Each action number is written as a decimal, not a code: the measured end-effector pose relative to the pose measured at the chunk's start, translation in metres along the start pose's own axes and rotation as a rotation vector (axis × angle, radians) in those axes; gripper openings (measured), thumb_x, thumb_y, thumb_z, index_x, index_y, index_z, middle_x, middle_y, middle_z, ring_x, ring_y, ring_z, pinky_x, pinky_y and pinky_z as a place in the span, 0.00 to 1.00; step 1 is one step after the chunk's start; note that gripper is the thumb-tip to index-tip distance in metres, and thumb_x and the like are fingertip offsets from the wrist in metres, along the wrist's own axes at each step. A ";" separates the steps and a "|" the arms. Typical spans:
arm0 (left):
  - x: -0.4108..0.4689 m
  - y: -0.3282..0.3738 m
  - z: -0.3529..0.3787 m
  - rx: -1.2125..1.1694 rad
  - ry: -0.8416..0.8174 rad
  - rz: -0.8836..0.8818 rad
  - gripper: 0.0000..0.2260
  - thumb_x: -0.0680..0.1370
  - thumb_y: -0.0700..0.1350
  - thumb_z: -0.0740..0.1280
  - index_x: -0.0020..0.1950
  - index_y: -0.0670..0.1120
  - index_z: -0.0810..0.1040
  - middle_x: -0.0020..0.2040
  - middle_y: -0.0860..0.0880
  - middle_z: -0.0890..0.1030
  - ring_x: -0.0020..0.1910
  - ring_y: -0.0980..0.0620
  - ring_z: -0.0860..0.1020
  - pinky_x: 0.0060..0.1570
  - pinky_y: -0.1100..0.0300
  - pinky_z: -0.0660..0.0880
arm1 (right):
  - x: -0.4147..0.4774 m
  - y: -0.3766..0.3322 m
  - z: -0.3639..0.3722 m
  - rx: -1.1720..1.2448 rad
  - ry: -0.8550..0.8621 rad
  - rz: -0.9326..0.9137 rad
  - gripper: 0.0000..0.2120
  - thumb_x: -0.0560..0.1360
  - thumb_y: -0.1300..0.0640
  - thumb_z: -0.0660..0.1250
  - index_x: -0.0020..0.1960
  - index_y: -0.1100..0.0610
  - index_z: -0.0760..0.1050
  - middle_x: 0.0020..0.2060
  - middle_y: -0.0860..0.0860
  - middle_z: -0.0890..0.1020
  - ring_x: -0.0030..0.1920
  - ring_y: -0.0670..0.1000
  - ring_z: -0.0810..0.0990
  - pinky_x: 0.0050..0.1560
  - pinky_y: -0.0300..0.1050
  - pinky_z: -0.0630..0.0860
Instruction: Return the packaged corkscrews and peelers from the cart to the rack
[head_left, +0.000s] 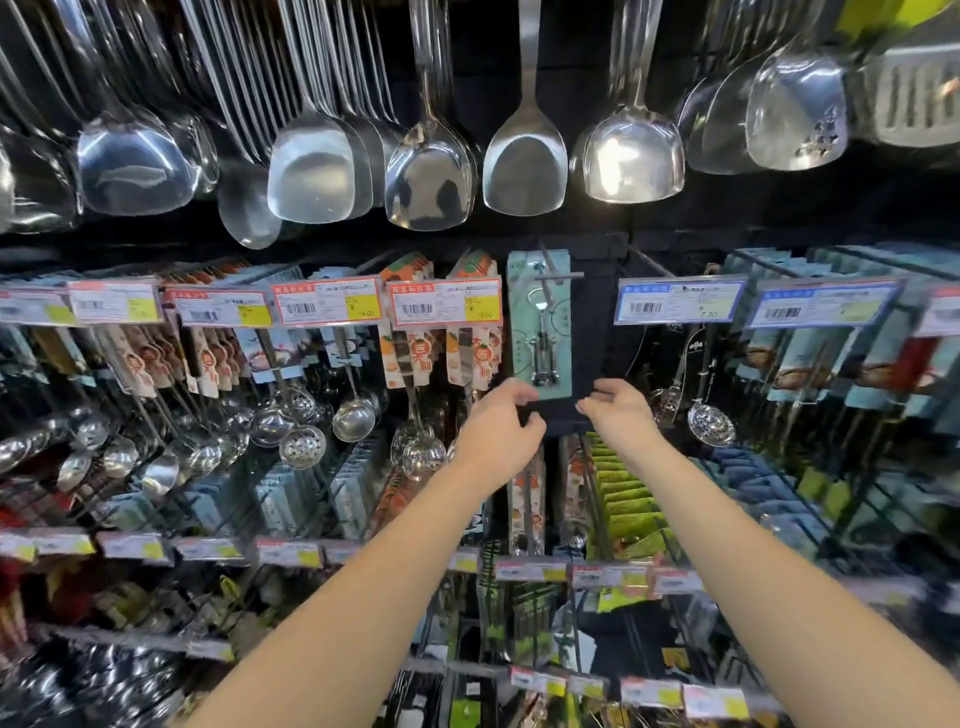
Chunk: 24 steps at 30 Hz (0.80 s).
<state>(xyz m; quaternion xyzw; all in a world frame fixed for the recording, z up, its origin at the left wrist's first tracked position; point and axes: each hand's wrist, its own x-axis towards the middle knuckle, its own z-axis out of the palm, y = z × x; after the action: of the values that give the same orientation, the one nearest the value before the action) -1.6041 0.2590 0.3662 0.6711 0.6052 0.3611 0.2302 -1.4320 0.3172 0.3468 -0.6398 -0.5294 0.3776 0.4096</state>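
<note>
Both hands, left (496, 431) and right (618, 408), pinch the bottom corners of the corkscrew pack (540, 325) hanging on the rack hook (551, 267); if it's not fully seated, letting go drops it.

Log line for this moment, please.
step: hanging corkscrew pack on rack hook | left hand: pack bottom | right hand: pack bottom

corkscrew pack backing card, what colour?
Pale teal-green, on the corkscrew pack hanging on its peg; head view, the only one, shows it.
</note>
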 end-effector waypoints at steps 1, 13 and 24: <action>-0.004 0.001 0.004 0.029 -0.036 0.025 0.13 0.82 0.44 0.67 0.66 0.50 0.78 0.65 0.50 0.82 0.65 0.49 0.79 0.66 0.51 0.77 | -0.009 0.008 -0.004 -0.017 0.008 0.011 0.26 0.76 0.58 0.72 0.73 0.60 0.72 0.67 0.57 0.79 0.68 0.56 0.78 0.71 0.53 0.72; -0.076 0.045 0.110 0.476 -0.402 0.424 0.18 0.81 0.51 0.65 0.70 0.48 0.75 0.63 0.43 0.82 0.62 0.40 0.81 0.58 0.49 0.77 | -0.177 0.113 -0.101 -0.424 0.148 0.209 0.27 0.81 0.56 0.64 0.79 0.56 0.65 0.68 0.58 0.80 0.62 0.57 0.81 0.54 0.45 0.75; -0.185 0.187 0.282 0.511 -0.635 0.804 0.19 0.83 0.56 0.62 0.72 0.50 0.74 0.63 0.46 0.81 0.62 0.42 0.80 0.60 0.48 0.75 | -0.324 0.217 -0.308 -0.470 0.457 0.514 0.26 0.80 0.55 0.65 0.77 0.56 0.68 0.61 0.58 0.83 0.56 0.58 0.83 0.56 0.50 0.80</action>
<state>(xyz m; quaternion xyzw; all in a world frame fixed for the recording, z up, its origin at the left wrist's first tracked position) -1.2693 0.0839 0.2888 0.9585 0.2715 0.0433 0.0757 -1.1195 -0.0633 0.2793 -0.8945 -0.3196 0.1849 0.2519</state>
